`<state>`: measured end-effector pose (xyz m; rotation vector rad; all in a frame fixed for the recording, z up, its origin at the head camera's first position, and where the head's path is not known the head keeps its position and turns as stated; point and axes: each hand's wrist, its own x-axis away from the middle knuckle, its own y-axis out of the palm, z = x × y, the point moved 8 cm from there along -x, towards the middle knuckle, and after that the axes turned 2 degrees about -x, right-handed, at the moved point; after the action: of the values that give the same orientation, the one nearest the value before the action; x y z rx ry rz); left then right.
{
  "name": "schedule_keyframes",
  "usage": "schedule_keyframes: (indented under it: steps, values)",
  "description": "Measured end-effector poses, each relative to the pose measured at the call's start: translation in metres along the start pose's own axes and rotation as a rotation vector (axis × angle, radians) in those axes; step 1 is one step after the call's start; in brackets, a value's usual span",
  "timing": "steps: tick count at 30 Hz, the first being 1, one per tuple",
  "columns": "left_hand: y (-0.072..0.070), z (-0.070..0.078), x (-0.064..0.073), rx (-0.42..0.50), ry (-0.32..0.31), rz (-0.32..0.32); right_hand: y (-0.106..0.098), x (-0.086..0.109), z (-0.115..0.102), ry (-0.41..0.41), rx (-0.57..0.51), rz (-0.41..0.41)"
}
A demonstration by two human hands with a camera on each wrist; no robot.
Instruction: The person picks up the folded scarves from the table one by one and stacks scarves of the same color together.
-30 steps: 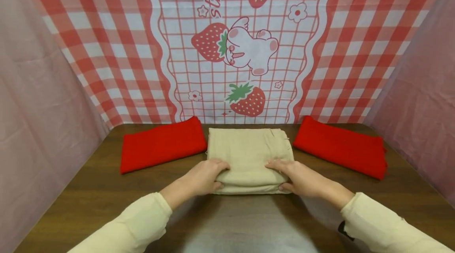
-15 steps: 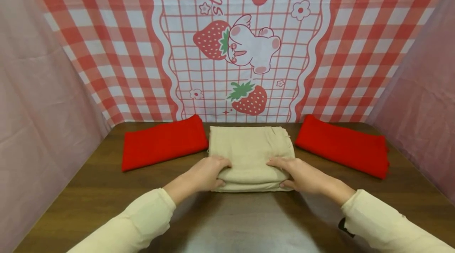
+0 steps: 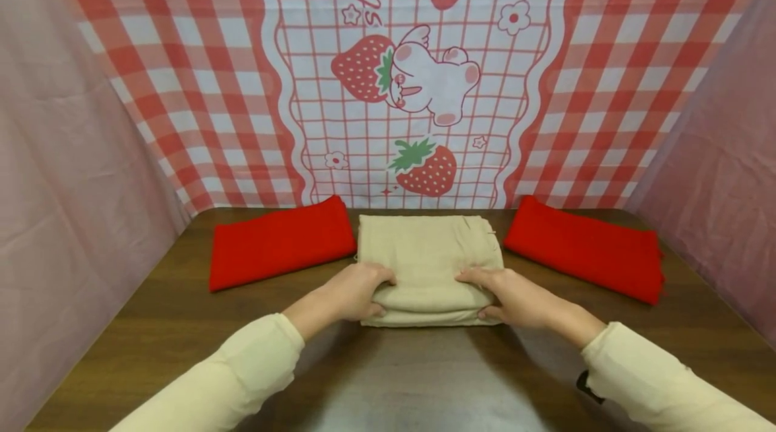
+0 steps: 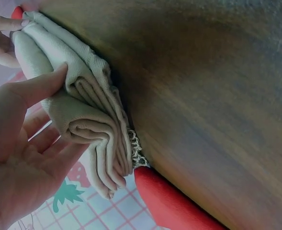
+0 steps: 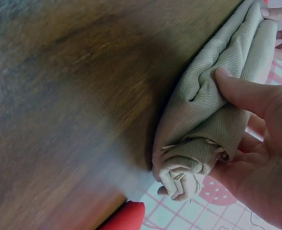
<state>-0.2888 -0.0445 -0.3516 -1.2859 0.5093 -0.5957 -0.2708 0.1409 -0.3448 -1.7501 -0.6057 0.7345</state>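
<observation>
A folded beige cloth [image 3: 433,250] lies at the back middle of the table, between two red cloths. Its layers show stacked and rolled at the side in the left wrist view, with a knotted, lacy edge [image 4: 136,148] underneath. My left hand [image 3: 358,290] grips the near left part, fingers over the top and thumb on the front folds. At the near right part, my right hand [image 3: 518,297] holds it the same way. The right thumb [image 5: 243,93] presses into a fold in the right wrist view, and loose threads stick out of the cloth's end.
One folded red cloth [image 3: 281,243] lies to the left and another folded red cloth [image 3: 585,250] to the right, both angled. Behind the wooden table [image 3: 157,324] hangs a checked strawberry curtain [image 3: 376,115]. Pink drapes [image 3: 79,149] close off the sides.
The head view has shifted slightly. Both hands keep their grip on the beige cloth, which stays in place.
</observation>
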Motion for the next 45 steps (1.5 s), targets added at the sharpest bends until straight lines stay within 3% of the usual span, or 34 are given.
schedule_keyframes:
  steps: [5,24,45]
  values:
    - [-0.001,0.0,-0.004,-0.015,0.019,0.006,0.0,-0.001,0.002,0.004,-0.002,0.0]
    - [0.001,-0.008,-0.011,0.004,-0.017,-0.02,0.001,-0.005,0.006,0.01,0.008,0.01]
    - [-0.001,-0.013,-0.018,-0.012,0.012,-0.006,0.002,-0.012,0.013,-0.011,0.033,0.019]
